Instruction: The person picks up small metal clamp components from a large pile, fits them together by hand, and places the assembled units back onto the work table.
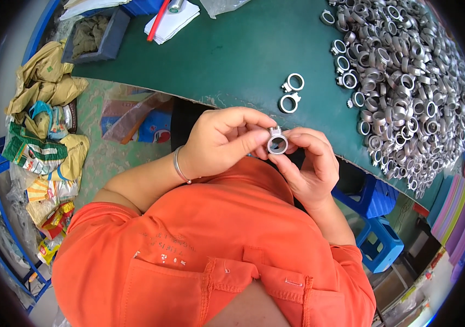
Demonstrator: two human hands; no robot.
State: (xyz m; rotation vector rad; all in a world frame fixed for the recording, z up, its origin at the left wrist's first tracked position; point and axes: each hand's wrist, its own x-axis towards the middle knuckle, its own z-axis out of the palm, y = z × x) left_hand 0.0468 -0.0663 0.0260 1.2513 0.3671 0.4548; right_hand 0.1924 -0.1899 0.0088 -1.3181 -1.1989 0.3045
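In front of my chest I hold up a small silver metal ring (277, 152) with a little lug at its top. My left hand (224, 133) is closed, its thumb and index finger pinching the ring near the lug. From the other side, my right hand (315, 162) grips its lower right edge between thumb and fingers. Just beyond my hands, two similar rings lie on the green tabletop, a farther ring (302, 83) and a nearer ring (280, 103), close together.
A big heap of metal rings (406, 87) covers the table's right side. A grey bin (119, 43) with a cloth, white papers (180, 24) and a red pen (157, 22) are at the far left. Bags (52, 98) hang left; a blue stool (382, 245) stands right.
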